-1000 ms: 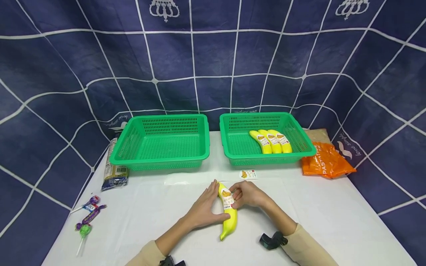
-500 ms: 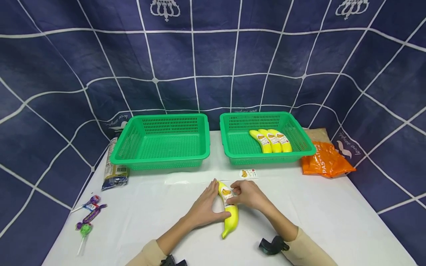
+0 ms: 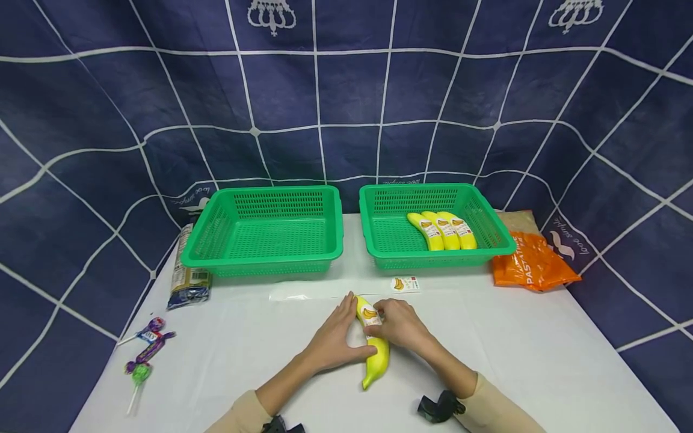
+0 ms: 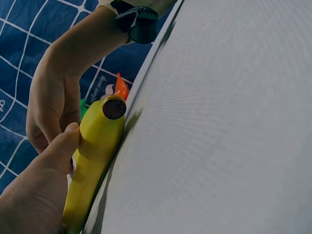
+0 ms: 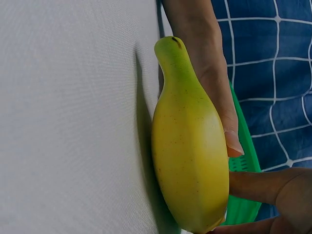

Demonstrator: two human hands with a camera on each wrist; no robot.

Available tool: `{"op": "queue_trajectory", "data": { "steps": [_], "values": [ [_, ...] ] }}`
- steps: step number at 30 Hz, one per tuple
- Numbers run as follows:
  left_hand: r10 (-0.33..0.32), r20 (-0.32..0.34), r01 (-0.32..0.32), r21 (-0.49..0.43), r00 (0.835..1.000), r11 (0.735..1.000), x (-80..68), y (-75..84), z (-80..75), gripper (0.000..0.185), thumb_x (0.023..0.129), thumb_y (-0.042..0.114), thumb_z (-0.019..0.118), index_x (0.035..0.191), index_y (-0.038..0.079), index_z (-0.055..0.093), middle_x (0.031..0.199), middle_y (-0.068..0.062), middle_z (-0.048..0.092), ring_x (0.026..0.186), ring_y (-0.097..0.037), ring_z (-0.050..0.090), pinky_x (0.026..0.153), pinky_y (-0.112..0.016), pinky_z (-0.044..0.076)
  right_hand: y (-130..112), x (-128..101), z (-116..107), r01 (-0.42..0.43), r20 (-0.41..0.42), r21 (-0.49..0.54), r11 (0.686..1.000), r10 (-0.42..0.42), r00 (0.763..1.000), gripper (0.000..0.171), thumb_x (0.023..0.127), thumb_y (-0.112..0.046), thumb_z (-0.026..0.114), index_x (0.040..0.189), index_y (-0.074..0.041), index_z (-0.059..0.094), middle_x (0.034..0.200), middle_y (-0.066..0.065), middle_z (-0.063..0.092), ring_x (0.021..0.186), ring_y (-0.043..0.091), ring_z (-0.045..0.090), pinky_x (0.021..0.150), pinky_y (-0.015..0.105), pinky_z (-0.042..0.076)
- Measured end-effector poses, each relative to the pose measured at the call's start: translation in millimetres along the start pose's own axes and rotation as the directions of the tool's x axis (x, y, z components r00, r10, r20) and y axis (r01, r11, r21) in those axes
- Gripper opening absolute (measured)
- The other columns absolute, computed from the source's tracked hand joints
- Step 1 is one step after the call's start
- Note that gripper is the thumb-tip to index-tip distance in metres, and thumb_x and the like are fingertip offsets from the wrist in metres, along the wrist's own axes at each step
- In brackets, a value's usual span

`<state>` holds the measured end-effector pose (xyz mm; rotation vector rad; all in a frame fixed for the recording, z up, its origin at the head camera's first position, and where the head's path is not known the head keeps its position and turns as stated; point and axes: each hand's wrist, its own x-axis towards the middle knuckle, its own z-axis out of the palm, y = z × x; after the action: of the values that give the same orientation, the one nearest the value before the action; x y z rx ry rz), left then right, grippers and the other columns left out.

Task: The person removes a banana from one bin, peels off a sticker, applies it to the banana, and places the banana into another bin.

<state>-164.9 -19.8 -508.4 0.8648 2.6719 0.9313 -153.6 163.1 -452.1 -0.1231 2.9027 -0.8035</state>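
Note:
A yellow banana [image 3: 378, 362] lies lengthwise on the white table, bearing a white label [image 3: 370, 314] with a banana picture. My left hand [image 3: 337, 338] rests along its left side, fingers straight near the far end and thumb against the nearer part. From the right, my right hand [image 3: 402, 323] bends over the banana, its thumb pressed across the label and its fingers curled at the right edge. That thumb hides the label's lower part. The right wrist view shows the stem end of the banana [image 5: 190, 141] close up, with both thumbs touching its upper side.
Behind the hands stand two green baskets, the left basket [image 3: 260, 263] and the right basket [image 3: 433, 260], which contains 3 labelled bananas [image 3: 444, 231]. A label strip [image 3: 405, 284] lies before them. An orange bag [image 3: 533, 264], a dark packet [image 3: 188, 279] and lollipops [image 3: 142, 374] lie at the sides.
My right thumb has moved from the label's right edge leftward across it, covering its lower part. The banana has shifted very slightly; my left hand stays almost still.

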Motion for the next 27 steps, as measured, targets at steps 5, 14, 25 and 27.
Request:
{"op": "queue_trajectory", "data": {
  "steps": [5,14,25,27],
  "values": [
    [0.004,-0.006,-0.004,-0.004,1.000,1.000,0.4,0.6,-0.6,0.115,0.077,0.074,0.061,0.157,0.007,0.013,0.165,-0.009,0.007,0.152,-0.026,0.011,0.123,-0.046,0.021,-0.9,-0.6,-0.2,0.014,-0.004,-0.008,1.000,-0.014,1.000,0.053,0.073,-0.033,0.085,0.111,0.003,0.071,0.104,0.015,0.074,0.094,0.025,0.066,0.076,0.040,0.053],
    [-0.015,0.011,0.015,-0.022,1.000,1.000,-1.9,1.9,-1.2,0.115,0.077,0.075,0.061,0.156,0.006,0.014,0.165,-0.008,0.006,0.152,-0.027,0.011,0.123,-0.047,0.021,-1.3,-2.6,3.3,0.006,0.009,0.020,1.000,-0.006,1.000,0.053,0.075,-0.030,0.084,0.113,0.004,0.071,0.106,0.016,0.074,0.073,0.014,0.053,0.060,0.024,0.039],
    [-0.028,-0.042,0.026,-0.060,0.999,0.998,11.2,3.7,-12.2,0.116,0.075,0.073,0.064,0.157,0.010,0.013,0.166,-0.006,0.008,0.152,-0.023,0.014,0.115,-0.052,0.035,0.5,-2.9,1.2,0.012,0.014,0.060,0.998,-0.013,1.000,0.047,0.075,-0.025,0.083,0.111,0.004,0.072,0.103,0.014,0.074,0.072,0.014,0.054,0.062,0.025,0.044],
    [-0.008,-0.050,0.006,-0.047,0.999,0.999,18.0,5.2,-19.1,0.118,0.073,0.073,0.068,0.157,0.008,0.014,0.165,-0.008,0.010,0.152,-0.024,0.013,0.116,-0.051,0.034,1.2,-2.6,1.3,0.015,0.011,0.064,0.998,-0.015,1.000,0.046,0.074,-0.023,0.083,0.110,0.003,0.072,0.098,0.012,0.075,0.072,0.013,0.054,0.063,0.025,0.045]
  ]
}}
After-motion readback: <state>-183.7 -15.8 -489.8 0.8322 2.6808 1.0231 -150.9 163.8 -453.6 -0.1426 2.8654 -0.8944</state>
